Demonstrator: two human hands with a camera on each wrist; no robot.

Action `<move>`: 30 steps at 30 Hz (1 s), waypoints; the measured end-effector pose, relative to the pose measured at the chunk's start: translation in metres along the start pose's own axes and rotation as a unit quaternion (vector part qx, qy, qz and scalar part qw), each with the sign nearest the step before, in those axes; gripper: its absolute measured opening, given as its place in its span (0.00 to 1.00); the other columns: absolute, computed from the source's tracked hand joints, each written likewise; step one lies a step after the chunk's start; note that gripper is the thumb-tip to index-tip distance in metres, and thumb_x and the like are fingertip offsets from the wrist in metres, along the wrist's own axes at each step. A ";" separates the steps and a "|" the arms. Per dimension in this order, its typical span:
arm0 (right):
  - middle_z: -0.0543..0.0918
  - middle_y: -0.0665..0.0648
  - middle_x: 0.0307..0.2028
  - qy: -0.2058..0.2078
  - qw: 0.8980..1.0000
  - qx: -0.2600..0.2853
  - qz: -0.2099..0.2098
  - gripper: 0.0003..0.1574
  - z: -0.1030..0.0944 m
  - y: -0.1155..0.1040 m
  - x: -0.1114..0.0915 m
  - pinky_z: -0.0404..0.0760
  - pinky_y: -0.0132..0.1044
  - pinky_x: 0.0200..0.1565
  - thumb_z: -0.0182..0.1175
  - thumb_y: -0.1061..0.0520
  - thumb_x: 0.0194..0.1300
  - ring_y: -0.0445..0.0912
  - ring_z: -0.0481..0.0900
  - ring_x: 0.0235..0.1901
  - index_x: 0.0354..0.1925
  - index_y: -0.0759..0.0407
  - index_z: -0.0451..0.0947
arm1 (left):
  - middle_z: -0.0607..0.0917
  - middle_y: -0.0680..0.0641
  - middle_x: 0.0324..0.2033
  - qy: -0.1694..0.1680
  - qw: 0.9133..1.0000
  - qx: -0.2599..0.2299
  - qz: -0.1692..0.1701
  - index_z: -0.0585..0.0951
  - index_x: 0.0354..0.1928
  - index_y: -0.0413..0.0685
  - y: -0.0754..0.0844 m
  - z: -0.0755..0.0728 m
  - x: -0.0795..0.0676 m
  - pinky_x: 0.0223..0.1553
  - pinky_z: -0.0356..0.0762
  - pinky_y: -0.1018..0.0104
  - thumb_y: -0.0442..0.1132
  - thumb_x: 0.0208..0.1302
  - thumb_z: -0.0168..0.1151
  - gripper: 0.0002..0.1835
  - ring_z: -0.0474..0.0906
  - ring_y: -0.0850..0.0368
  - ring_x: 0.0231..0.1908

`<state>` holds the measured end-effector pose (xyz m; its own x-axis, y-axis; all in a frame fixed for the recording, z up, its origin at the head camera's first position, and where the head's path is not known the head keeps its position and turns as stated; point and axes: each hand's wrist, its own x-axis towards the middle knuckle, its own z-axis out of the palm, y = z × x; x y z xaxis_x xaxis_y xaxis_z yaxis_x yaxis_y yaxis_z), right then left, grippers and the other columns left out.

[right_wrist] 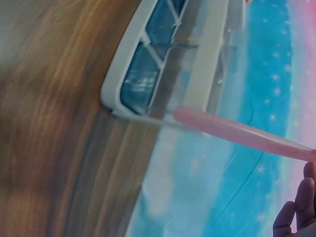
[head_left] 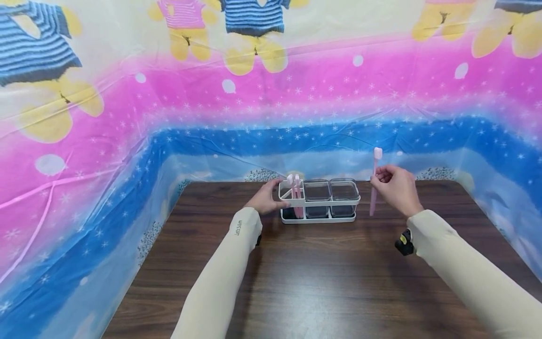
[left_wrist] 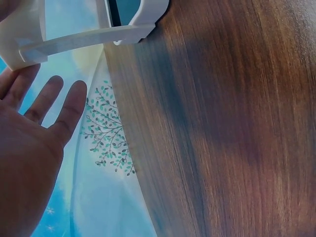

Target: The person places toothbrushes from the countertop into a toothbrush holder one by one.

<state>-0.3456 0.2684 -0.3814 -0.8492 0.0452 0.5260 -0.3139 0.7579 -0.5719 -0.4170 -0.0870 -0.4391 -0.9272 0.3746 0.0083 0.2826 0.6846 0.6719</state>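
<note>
A white two-tier toothbrush holder (head_left: 330,204) stands near the table's back edge. Pink toothbrushes (head_left: 298,190) stand in its left compartment, heads up. Two clear cups, a left one (head_left: 316,191) and a right one (head_left: 344,190), fill the other places. My left hand (head_left: 264,198) grips the holder's left end, thumb at the front; the left wrist view shows its other fingers (left_wrist: 69,111) spread below the rim (left_wrist: 74,42). To the right of the holder, my right hand (head_left: 398,189) pinches another pink toothbrush (head_left: 373,202), upright with its head on top and its handle (right_wrist: 242,133) pointing down.
Dark wooden table (head_left: 313,282) stretches in front of the holder. A patterned cloth (head_left: 262,113) in pink and blue hangs behind the table and along both sides.
</note>
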 end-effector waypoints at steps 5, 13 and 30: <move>0.81 0.57 0.27 0.020 0.999 0.022 -0.036 0.10 0.007 -0.020 0.008 0.70 0.27 0.25 0.62 0.57 0.61 0.47 0.75 0.25 0.36 0.65 0.82 | 0.62 0.44 0.66 0.000 1.000 -0.003 -0.003 0.55 0.73 0.52 0.000 0.001 -0.001 0.60 0.63 0.50 0.49 0.55 0.70 0.47 0.62 0.49 0.63; 0.81 0.54 0.29 0.012 0.996 0.062 -0.059 0.11 0.020 -0.064 0.021 0.72 0.34 0.29 0.62 0.54 0.63 0.43 0.76 0.28 0.38 0.62 0.82 | 0.61 0.44 0.67 -0.003 1.000 -0.003 -0.003 0.54 0.73 0.53 0.001 0.000 -0.002 0.60 0.63 0.49 0.48 0.55 0.70 0.47 0.61 0.48 0.64; 0.81 0.49 0.31 -0.050 0.987 0.139 -0.066 0.09 0.073 -0.106 0.029 0.74 0.39 0.36 0.63 0.54 0.64 0.42 0.75 0.31 0.39 0.57 0.84 | 0.61 0.45 0.67 -0.007 1.000 -0.003 -0.006 0.55 0.73 0.54 -0.004 0.000 0.003 0.60 0.63 0.50 0.50 0.53 0.71 0.48 0.62 0.49 0.63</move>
<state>-0.3676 0.1420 -0.3512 -0.8268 -0.1175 0.5501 -0.5169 0.5443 -0.6607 -0.4205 -0.0881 -0.4417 -0.9271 0.3747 -0.0109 0.2694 0.6862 0.6757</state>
